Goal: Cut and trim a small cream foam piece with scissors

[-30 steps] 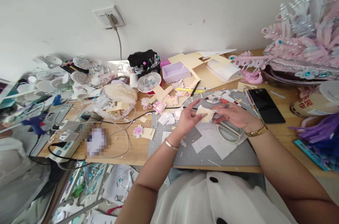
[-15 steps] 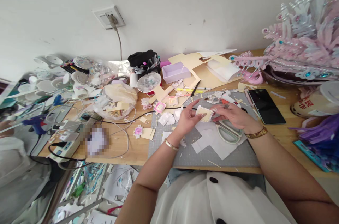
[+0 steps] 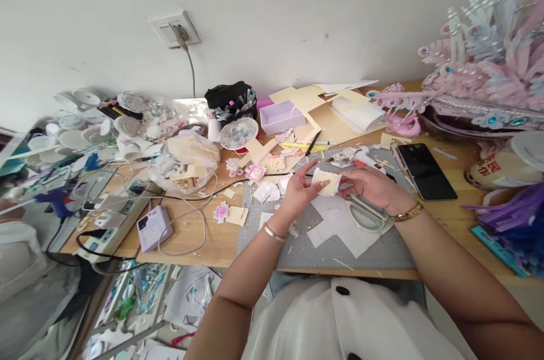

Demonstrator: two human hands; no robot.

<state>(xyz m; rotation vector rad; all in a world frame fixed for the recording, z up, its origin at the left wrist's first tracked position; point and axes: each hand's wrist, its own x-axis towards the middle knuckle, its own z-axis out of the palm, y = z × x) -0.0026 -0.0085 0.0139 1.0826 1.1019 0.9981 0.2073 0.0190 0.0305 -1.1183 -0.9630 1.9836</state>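
Between both hands, above a grey cutting mat [image 3: 306,259], is a small cream square with a white frilled edge [image 3: 326,181]. My left hand [image 3: 298,191] pinches its left side, thumb across the front and index finger raised. At the right edge, the fingers of my right hand [image 3: 369,185] close on the same square. Just below my right hand lie scissors with pale grey-green handles [image 3: 366,215], their blades mostly hidden. White paper pieces [image 3: 351,238] rest under them. Left of my left hand are similar decorated squares, one with a pink edge [image 3: 255,172].
A phone [image 3: 427,171] and a lidded drink cup [image 3: 488,170] lie to the right. Further back are a lilac box [image 3: 283,117] and cream card sheets. A purple device [image 3: 154,228], cables, a power strip and a blue glue gun [image 3: 57,199] fill the left, near another person's sleeve.
The cream square has shifted slightly left and tilts a little differently in my fingers. Both hands stay on it. The rest of the table looks the same.
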